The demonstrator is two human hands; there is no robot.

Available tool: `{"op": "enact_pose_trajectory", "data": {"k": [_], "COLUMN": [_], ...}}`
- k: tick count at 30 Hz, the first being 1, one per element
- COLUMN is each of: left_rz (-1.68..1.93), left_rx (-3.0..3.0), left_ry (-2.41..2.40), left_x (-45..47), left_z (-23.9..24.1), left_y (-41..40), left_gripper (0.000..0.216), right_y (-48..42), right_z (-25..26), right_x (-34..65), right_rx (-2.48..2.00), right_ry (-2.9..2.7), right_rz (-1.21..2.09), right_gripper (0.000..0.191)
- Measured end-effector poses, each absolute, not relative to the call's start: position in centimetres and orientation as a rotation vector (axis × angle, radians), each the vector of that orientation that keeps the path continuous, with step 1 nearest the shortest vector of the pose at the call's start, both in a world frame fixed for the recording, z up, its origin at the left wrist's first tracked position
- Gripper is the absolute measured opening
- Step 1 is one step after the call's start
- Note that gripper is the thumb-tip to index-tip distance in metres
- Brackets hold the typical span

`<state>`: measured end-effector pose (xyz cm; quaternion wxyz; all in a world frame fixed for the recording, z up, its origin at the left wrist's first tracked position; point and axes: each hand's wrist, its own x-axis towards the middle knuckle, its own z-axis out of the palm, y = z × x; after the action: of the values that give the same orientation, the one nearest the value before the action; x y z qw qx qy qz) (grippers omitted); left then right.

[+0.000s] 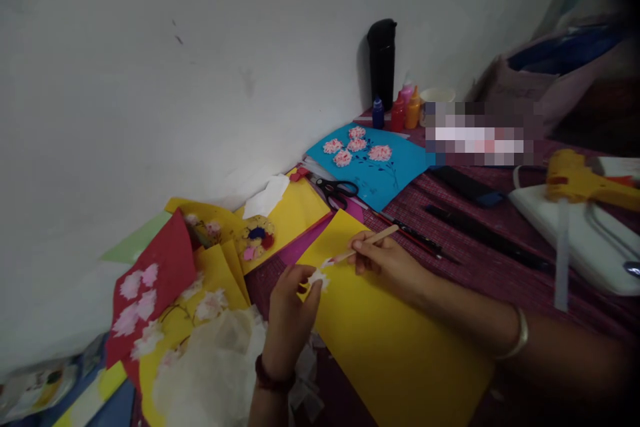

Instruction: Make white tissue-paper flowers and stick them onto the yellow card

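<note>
My left hand (291, 307) pinches a small white paper flower (319, 279) between thumb and fingers, over the left edge of a yellow sheet of paper (390, 333). In my right hand (375, 259) is a flat wooden craft stick (383, 234), gripped like a pen. Its lower tip, with a reddish smear, points at the flower and lies close to it; whether they touch I cannot tell. To the left, a scrap palette (259, 237) carries dabs of blue, red and pink paint. Crumpled whitish tissue paper (210, 367) lies beside my left wrist.
Behind are black scissors (337, 190), a blue sheet with pink-white flowers (370, 163), paint bottles (397, 113) and a black flask (383, 63). A red sheet with flowers (150, 287) leans at left. Brushes (417, 238) and a yellow glue gun (570, 180) lie at right.
</note>
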<state>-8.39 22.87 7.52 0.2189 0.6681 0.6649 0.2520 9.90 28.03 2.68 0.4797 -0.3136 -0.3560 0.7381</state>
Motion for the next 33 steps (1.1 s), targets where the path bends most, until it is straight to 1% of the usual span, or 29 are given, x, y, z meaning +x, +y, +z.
{"op": "enact_pose_trajectory", "data": {"k": [3,5,10,16,20,25,33], "left_rz": [0.518,0.439,0.444,0.487,0.538,0.611,0.626], "left_rx": [2.198,2.272,2.190,2.080,2.002,1.949,1.908], "left_ry": [1.816,1.790,1.806,1.850,1.807,1.774,1.725], "left_x": [-7.9,-7.4,-7.1,-8.1,-8.9,-9.4,-9.7], "left_z": [6.1,5.4,4.5,3.8,3.8,3.7,3.6], "left_y": [22.8,22.8,23.1,23.2,23.3,23.2,23.7], "left_gripper": [0.029,0.036,0.016,0.016,0.015,0.014,0.012], "right_y": [28.7,28.9,28.9,28.4,27.6,27.1,26.9], "right_z": [2.3,2.3,2.4,2.3,1.9,1.7,1.7], "right_x": [10.1,10.2,10.2,10.0,9.7,9.5,9.3], "right_rx": [-0.801,-0.828,-0.889,-0.938,-0.906,-0.828,-0.844], "right_ry": [-0.910,-0.922,-0.985,-1.108,-1.372,-1.717,-1.767], "right_rz": [1.770,1.757,1.722,1.710,1.617,1.399,1.369], "right_gripper": [0.026,0.026,0.026,0.021,0.015,0.021,0.019]}}
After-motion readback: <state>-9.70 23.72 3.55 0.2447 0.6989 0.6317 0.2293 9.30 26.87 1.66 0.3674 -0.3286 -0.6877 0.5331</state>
